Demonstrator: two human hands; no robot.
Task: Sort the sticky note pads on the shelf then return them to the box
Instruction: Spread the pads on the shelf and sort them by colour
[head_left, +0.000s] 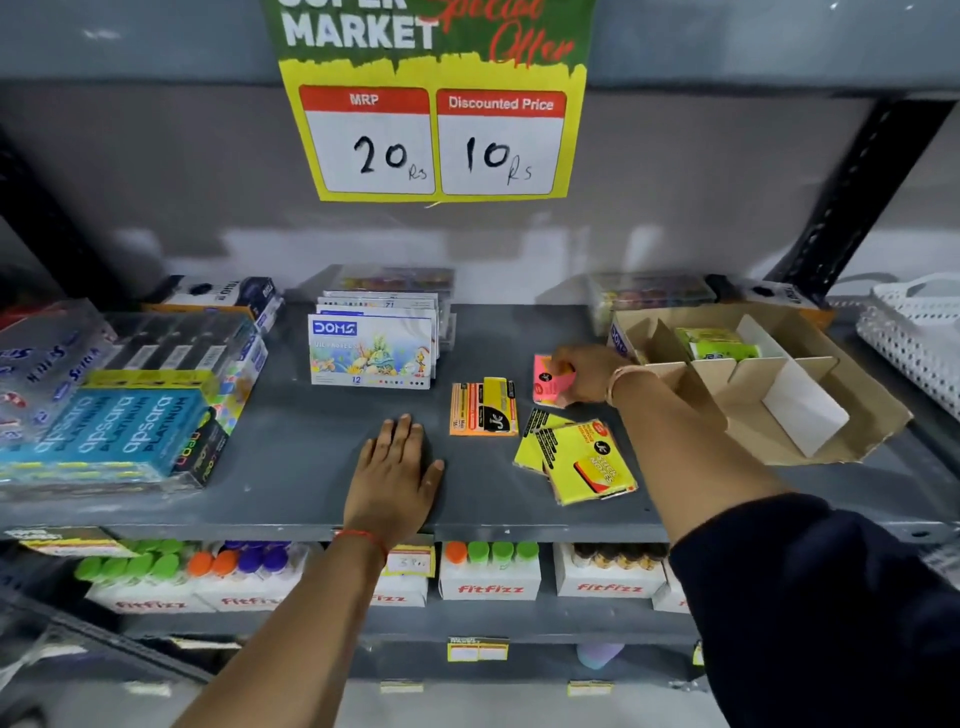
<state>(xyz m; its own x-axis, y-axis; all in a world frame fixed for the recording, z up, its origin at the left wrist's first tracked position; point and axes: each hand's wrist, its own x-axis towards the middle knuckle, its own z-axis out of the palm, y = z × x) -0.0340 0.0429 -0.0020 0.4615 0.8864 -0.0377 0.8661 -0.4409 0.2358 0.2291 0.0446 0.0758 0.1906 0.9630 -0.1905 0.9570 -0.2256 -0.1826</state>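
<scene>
On the grey shelf (291, 483) lie three groups of sticky note pads. My right hand (579, 374) is closed on a pink pad (545, 384) that sits on the shelf just left of the cardboard box (810, 431). An orange stack (475, 410) with a yellow pad on top lies in the middle. A fanned pile of yellow pads (582, 462) lies nearer the front edge. The box has dividers and holds green-yellow pads (719, 340) in a far compartment. My left hand (397, 473) rests flat on the shelf, palm down, holding nothing.
A DOMS pastel box stack (371, 351) stands behind the pads. Apsara pencil packs (119, 431) fill the left side. A white perforated basket (914, 338) sits at the far right. A price sign (434, 140) hangs above. Fitfizz boxes (491, 577) line the shelf below.
</scene>
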